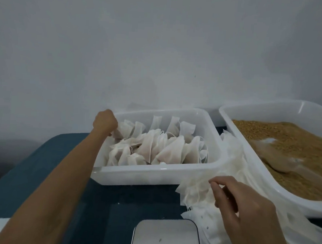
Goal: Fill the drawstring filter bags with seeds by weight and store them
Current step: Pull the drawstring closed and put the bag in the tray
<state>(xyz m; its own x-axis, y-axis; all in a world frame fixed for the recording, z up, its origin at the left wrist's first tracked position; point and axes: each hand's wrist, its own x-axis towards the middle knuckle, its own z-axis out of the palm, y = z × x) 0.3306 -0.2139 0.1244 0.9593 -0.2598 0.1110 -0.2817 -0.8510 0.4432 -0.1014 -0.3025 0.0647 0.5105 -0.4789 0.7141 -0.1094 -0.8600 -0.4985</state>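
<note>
the left hand [105, 122] reaches into the far left corner of the white tray [153, 175], fingers curled down onto a filled filter bag [124, 132]; whether it actually grips that bag cannot be told. to its right, the tray holds the filled bags [154, 149] standing in rows. the right hand [245, 208] hovers over the pile of empty bags [195, 192], fingers loosely bent, thumb and forefinger close together, holding nothing visible. beyond the right hand sits the seed tray [232, 115] with brown seeds [287, 137] and a clear scoop [278, 159]. between the forearms lies the scale [166, 237] on the blue cloth [40, 171].
</note>
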